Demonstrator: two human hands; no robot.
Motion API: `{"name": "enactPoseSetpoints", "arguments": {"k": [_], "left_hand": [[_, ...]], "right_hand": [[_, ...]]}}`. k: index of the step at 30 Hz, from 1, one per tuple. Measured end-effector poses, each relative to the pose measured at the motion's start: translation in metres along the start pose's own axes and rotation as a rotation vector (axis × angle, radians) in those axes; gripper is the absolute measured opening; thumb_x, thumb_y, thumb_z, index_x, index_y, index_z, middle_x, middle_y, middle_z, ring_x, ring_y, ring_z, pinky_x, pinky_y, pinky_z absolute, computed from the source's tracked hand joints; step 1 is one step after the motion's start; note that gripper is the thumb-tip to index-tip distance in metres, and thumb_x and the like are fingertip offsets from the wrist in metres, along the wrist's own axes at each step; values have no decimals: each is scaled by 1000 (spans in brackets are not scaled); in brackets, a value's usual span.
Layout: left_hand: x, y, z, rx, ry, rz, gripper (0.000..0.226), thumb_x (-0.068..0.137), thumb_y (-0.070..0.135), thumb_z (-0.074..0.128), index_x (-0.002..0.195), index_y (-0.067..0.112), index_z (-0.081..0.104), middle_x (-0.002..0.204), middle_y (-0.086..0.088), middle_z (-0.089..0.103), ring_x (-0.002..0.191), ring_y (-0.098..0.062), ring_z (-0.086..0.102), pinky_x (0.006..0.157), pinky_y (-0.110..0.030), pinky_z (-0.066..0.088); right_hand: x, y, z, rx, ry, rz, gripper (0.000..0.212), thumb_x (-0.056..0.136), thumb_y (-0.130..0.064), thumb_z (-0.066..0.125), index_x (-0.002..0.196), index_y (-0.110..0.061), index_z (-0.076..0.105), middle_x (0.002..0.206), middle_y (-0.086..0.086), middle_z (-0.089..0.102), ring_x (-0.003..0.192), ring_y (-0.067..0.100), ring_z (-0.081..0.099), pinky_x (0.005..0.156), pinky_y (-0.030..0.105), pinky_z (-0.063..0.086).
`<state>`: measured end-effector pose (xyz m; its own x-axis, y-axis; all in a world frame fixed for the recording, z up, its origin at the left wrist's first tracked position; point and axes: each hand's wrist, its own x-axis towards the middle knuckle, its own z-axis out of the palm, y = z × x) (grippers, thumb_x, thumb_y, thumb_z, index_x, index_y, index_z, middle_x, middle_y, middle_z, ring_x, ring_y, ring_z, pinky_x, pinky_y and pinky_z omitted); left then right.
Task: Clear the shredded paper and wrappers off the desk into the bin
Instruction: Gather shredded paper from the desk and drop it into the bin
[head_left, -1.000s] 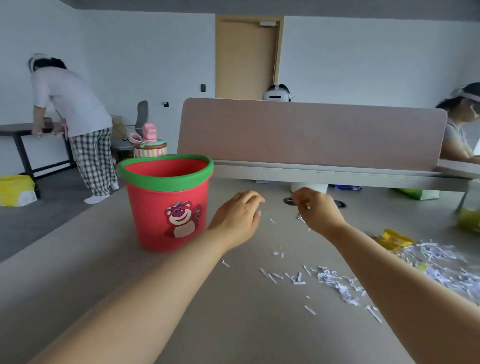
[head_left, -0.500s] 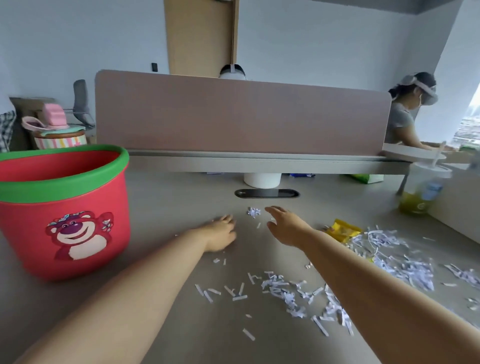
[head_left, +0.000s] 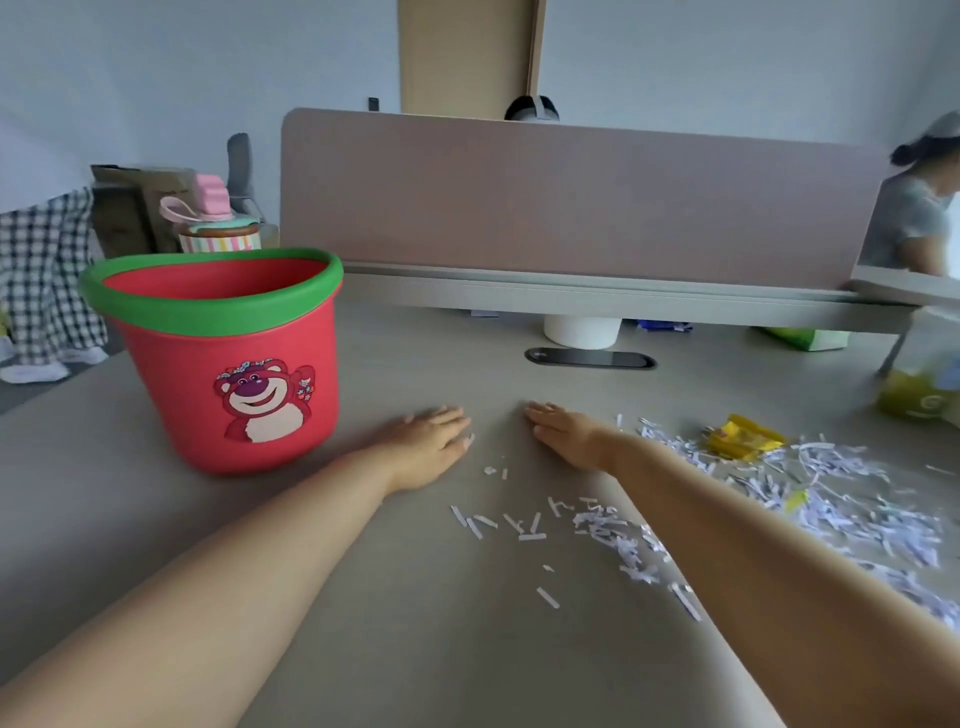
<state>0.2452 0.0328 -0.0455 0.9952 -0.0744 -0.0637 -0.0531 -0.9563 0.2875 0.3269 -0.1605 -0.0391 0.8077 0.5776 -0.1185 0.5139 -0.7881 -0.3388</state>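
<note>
A red bin (head_left: 234, 358) with a green rim and a bear picture stands on the grey desk (head_left: 395, 613) at the left. My left hand (head_left: 428, 439) lies flat on the desk just right of the bin, fingers straight. My right hand (head_left: 566, 434) lies flat a little further right, also with straight fingers. White shredded paper (head_left: 852, 499) is spread over the desk to the right of my right arm, with a thinner trail of scraps (head_left: 524, 525) between my forearms. A yellow wrapper (head_left: 745, 441) lies on the shreds.
A pink partition (head_left: 571, 197) closes the back of the desk, with a cable slot (head_left: 589, 358) and a white cylinder (head_left: 582, 330) below it. A yellow-green container (head_left: 919, 395) stands at the right edge. Another person (head_left: 914, 208) sits behind the partition, right.
Both hands came down from the air beside the bin and now lie flat on the desk. The shreds my right hand pinched are gone from it. The view has swung.
</note>
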Motion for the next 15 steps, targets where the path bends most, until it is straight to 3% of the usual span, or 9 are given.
{"name": "enactPoseSetpoints", "arguments": {"k": [5,8,10,13,15], "left_hand": [[-36,27,5,-247,-47,145,43,97,8,34,140,9,34,154,-2,25,143,-11,19,111,-15,9],[-64,36,12,-329,-53,189,42,94,3,36,135,12,43,146,-4,42,136,-15,36,110,-20,23],[-81,38,12,-418,-14,212,40,94,4,38,132,15,47,143,-2,46,133,-16,41,111,-25,28],[-98,31,6,-224,137,172,44,95,20,42,139,18,35,154,0,23,144,-15,16,116,-30,15],[-106,19,3,9,103,-39,57,95,40,36,146,21,17,159,-1,1,146,-19,-6,117,-45,5]], "right_hand": [[-55,-16,6,75,-59,-69,45,97,-12,35,141,-11,27,155,4,16,144,15,15,114,21,2],[-90,-20,8,165,-101,-55,42,95,-10,40,137,-10,37,153,1,24,141,14,23,111,16,9],[-112,-19,8,222,-126,-55,36,94,-10,43,130,-10,48,147,0,36,137,14,34,116,21,17],[-143,-21,4,199,-83,-56,31,95,-14,43,123,-14,56,136,-2,52,125,13,48,109,21,30],[-157,-21,3,206,31,-40,31,95,-16,44,122,-19,56,133,-2,56,120,16,54,106,25,37]]}}
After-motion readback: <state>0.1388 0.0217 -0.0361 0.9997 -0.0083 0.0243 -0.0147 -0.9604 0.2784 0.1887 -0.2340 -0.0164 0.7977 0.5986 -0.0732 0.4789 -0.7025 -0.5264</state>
